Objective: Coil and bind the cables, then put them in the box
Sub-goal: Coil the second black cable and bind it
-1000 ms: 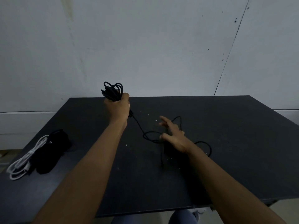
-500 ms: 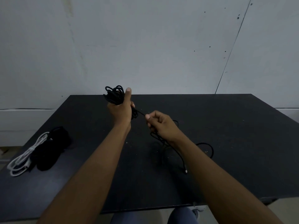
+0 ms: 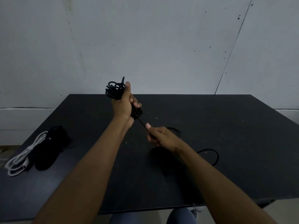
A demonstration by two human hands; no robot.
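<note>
My left hand (image 3: 123,105) grips a bundle of coiled black cable (image 3: 115,90) held upright above the far middle of the black table (image 3: 226,135). Loops stick out above my fist and below it. A taut strand runs from the bundle down to my right hand (image 3: 159,135), which pinches it between thumb and fingers. The cable's loose tail (image 3: 212,155) lies in curves on the table to the right of my right forearm. No box is in view.
At the table's left edge lie a coiled white cable (image 3: 22,160) and a dark bundle of black cable (image 3: 48,149) beside it. A grey wall stands right behind the table. My knees show below the near edge.
My right hand lifted off the table, took hold of the loose strand and pulled it down and right of the bundle. My left hand turned the coil more upright.
</note>
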